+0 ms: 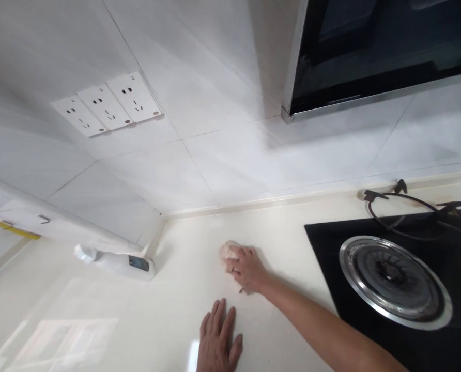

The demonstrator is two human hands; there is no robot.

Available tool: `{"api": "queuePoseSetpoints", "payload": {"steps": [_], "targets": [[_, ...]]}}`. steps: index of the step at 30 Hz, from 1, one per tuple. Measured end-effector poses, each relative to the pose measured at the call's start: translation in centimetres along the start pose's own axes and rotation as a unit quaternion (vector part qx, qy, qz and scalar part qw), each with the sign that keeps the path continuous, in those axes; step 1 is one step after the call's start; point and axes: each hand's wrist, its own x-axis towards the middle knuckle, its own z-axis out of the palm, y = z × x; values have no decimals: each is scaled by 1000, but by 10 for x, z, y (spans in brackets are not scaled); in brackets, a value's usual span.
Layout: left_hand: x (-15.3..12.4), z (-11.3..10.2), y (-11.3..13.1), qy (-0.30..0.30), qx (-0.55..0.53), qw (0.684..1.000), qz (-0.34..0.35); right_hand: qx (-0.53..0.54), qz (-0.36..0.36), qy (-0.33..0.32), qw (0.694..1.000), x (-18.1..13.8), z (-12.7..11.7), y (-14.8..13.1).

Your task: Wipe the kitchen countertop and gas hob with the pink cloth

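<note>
My right hand (249, 268) is closed over a crumpled pale cloth (229, 251) and presses it against the cream countertop (176, 299). Part of the cloth is hidden under the fingers, with its edges showing on the left and below. Lower down, my left hand (218, 338) rests flat on the counter, fingers stretched out and holding nothing. A gap of bare counter separates the two hands.
Right of my hands lies a black gas hob (331, 258) with a round burner (395, 281); a pan support (403, 206) leans behind it. A white bottle-like object (116, 262) lies left. Sockets (106, 106) and a dark range hood (381, 57) are on the tiled wall (215, 103).
</note>
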Motion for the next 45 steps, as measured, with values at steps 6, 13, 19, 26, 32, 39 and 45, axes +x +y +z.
{"api": "queuePoseSetpoints", "payload": {"steps": [6, 13, 19, 26, 32, 39, 45], "targets": [[-1, -3, 1, -1, 0, 1000, -9, -63, 200, 44, 977, -28, -32, 86], [-1, -1, 0, 22, 1, 1000, -3, -125, 303, 69, 942, -82, -60, 137], [-2, 0, 0, 24, -20, 999, -11, -147, 306, 70, 938, -99, -50, 109], [-2, 1, -1, 31, 4, 1000, -2, -119, 266, 53, 955, -83, -32, 70], [-1, 6, -3, 42, 13, 999, 11, -60, 149, 28, 987, -56, -21, 26], [-2, 3, -2, 32, -3, 999, 2, -31, 39, -7, 999, -74, -5, -3], [-1, -2, 0, 28, -9, 1000, -6, -66, 131, 22, 989, -99, -22, 61]]}}
